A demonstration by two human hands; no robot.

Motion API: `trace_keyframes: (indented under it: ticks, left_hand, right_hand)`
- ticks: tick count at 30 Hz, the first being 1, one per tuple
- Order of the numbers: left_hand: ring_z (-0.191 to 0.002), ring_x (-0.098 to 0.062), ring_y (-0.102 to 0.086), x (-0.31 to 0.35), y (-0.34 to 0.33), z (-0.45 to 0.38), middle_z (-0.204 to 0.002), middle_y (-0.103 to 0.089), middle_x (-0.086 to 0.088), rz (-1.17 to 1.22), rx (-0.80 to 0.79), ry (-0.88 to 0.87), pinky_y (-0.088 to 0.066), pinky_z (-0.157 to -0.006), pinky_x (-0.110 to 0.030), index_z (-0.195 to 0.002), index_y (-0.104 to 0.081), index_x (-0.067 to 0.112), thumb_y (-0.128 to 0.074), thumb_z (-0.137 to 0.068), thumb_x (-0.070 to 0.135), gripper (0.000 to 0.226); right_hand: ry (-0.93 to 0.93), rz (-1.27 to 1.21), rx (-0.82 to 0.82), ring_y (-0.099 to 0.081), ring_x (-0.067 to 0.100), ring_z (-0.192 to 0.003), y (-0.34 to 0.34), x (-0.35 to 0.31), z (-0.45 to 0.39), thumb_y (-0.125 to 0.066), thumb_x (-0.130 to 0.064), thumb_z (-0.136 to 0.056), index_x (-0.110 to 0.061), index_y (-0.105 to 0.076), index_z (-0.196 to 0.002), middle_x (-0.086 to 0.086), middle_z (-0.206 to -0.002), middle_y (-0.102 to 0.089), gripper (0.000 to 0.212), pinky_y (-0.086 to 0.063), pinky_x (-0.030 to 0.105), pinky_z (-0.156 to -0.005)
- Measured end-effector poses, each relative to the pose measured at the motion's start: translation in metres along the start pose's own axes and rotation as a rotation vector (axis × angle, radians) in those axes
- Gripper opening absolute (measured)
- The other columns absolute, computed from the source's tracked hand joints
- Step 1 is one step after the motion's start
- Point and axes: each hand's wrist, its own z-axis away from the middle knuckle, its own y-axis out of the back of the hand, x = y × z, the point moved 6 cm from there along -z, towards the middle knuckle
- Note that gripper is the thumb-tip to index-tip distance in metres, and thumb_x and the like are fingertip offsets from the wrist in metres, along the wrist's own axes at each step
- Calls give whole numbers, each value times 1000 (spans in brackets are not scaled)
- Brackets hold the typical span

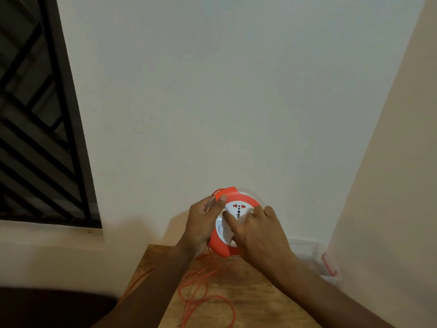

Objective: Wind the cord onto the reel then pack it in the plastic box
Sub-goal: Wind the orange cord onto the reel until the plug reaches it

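An orange reel (pixel 236 197) with a white socket face is held up above the wooden table (pixel 255 301). My left hand (pixel 203 223) grips its left rim, thumb on the orange edge. Across the white face lies my right hand (pixel 257 235), its fingers curled on the centre part. Loose orange cord (pixel 203 287) hangs from the reel and lies in loops on the table. The clear plastic box (pixel 314 259) with an orange latch stands at the table's right, behind my right forearm.
A white wall rises straight ahead and a cream wall closes the right side. A dark barred window (pixel 40 129) with a ledge is at the left. One strand of cord trails off the table's left edge.
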Motion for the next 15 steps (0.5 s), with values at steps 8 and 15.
trace_keyframes:
  ticks: [8, 15]
  left_hand:
    - [-96, -6, -69, -3, -11, 7, -94, -73, 27, 26, 370, -50, -59, -83, -24, -95, -74, 41, -72, -89, 51, 12]
    - [-89, -16, -79, -17, 6, 0, -102, -82, 1, 69, 262, 87, -65, -68, -27, -108, -76, 24, -73, -87, 53, 36]
  right_hand:
    - [-652, -938, 55, -64, 25, -104, -25, 31, -15, -48, -65, -80, -26, -46, -134, 0, -122, -66, 66, -51, 38, -86]
    - [-450, -1008, 75, -67, 16, -93, -21, 16, 9, -62, -38, -81, -30, -48, -130, -5, -102, -73, 51, -53, 29, -76]
